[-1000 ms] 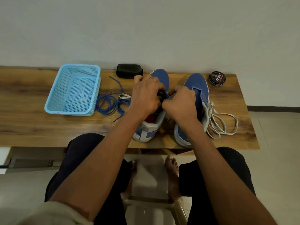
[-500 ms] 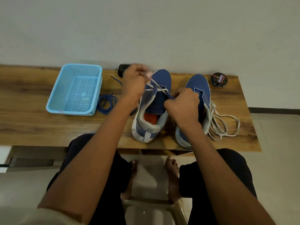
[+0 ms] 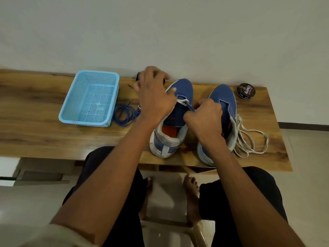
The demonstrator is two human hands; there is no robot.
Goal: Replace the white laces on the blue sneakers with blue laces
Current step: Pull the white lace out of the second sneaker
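The left blue sneaker (image 3: pixel 179 111) stood on the wooden table (image 3: pixel 35 132) with its toe pointing away from you, and a white lace (image 3: pixel 183 101) crossed its lowest eyelets near the toe. Your right hand (image 3: pixel 204 118), the nearer one, was curled and pinching a lace at the shoe's right edge, while your left hand (image 3: pixel 154 97) hovered over the left edge with fingers spread; whether it held anything could not be told. The blue laces (image 3: pixel 124 114) lay coiled to the left, between the sneaker and a blue basket (image 3: pixel 90 98).
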